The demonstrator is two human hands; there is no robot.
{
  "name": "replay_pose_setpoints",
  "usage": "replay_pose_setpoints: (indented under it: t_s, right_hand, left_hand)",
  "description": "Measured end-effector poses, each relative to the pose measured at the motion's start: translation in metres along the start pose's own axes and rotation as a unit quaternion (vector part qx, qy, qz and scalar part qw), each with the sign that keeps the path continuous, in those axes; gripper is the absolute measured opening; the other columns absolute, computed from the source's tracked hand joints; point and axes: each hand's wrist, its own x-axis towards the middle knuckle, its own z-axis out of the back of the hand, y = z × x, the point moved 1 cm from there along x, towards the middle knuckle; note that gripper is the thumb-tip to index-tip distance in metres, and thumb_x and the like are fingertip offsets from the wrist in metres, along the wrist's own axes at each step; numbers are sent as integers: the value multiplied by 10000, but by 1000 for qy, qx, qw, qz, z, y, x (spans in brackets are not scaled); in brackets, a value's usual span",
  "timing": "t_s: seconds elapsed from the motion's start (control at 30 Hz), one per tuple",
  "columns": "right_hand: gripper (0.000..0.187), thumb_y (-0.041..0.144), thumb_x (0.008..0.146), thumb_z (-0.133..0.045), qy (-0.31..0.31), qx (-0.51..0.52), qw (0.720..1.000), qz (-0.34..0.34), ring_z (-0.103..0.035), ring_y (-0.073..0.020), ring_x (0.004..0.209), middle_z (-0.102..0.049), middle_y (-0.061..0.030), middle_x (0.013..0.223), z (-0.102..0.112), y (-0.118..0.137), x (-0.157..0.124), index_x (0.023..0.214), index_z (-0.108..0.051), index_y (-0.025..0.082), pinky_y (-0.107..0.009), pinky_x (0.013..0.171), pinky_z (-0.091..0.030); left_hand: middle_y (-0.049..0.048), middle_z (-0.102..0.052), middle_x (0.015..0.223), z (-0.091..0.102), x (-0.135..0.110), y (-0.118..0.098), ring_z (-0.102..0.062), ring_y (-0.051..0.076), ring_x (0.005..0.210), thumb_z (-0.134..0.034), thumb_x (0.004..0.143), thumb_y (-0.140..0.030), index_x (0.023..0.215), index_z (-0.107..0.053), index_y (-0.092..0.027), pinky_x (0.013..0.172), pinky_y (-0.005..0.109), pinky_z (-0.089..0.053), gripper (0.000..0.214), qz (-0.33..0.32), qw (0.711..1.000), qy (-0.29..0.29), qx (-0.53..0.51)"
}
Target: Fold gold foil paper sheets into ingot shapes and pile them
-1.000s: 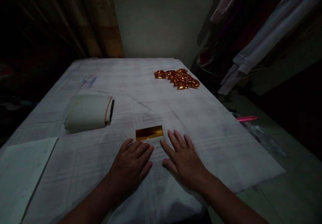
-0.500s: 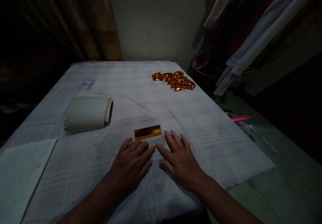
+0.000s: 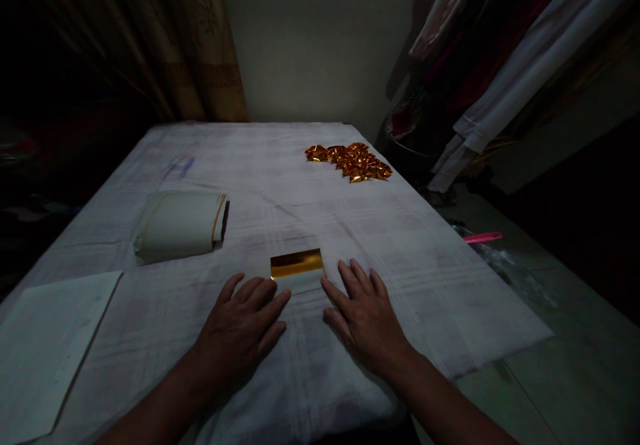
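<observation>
A small gold foil sheet lies flat on the white-clothed table, its near edge pale. My left hand rests palm down just left of and below the sheet, fingers stretched out, holding nothing. My right hand lies flat to the sheet's right, fingers spread, its fingertips close to the sheet's right edge. A heap of several folded gold foil pieces sits at the far right of the table.
A rolled stack of pale sheets lies at the left. A flat white paper hangs over the near left corner. Clothes hang at the right, a curtain at the back left. A pink handle lies on the floor.
My left hand has slid left and back, away from the foil sheet, and my right hand has shifted slightly right, so both hands are now further apart.
</observation>
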Motion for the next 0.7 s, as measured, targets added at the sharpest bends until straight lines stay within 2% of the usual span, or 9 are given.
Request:
replay_pose_setpoints:
  t_s: [0.2,0.33,0.43,0.57,0.7]
  right_hand:
    - [457,462,958,-620,2,0,1000,-1,-368,-382,1456,-462,-155,1550,-1,-3,1,1387,-613,307,-644,1133,-299]
    - [457,474,967,-597,0,-1,1000,8,-337,-387,1470,-442,-171,1560,2,2,3,1375,-622,268,-653,1151,-251]
    - [467,476,979,-575,4,16,999,49,-277,-379,1499,-370,-157,1606,3,16,7,1408,-585,291,-661,1171,-200]
    - [495,509,978,-566,36,46,993,105,-261,-383,1506,-333,-145,1625,2,32,13,1444,-542,347,-674,1162,-212]
    - [467,490,977,-581,41,42,996,66,-286,-398,1494,-370,-153,1605,-1,20,12,1421,-575,344,-692,1149,-225]
  left_hand:
    - [54,-692,1163,10,-12,9,-603,254,1100,-417,1033,-334,1238,-655,-274,1082,475,-281,320,-3,1000,2,26]
    - [46,-710,1228,7,-12,8,-611,247,1137,-384,1053,-382,1226,-666,-254,1077,448,-282,355,-16,999,-16,41]
    - [20,-706,1296,2,-12,9,-595,253,1203,-374,1060,-399,1245,-661,-248,1086,447,-272,374,-26,998,-21,47]
    - [12,-686,1341,-1,-16,12,-592,261,1224,-410,1047,-401,1309,-629,-253,1094,464,-266,372,-32,998,-3,51]
    - [26,-658,1381,-2,-20,14,-577,281,1253,-469,1021,-369,1353,-602,-258,1088,481,-282,375,-33,998,19,51]
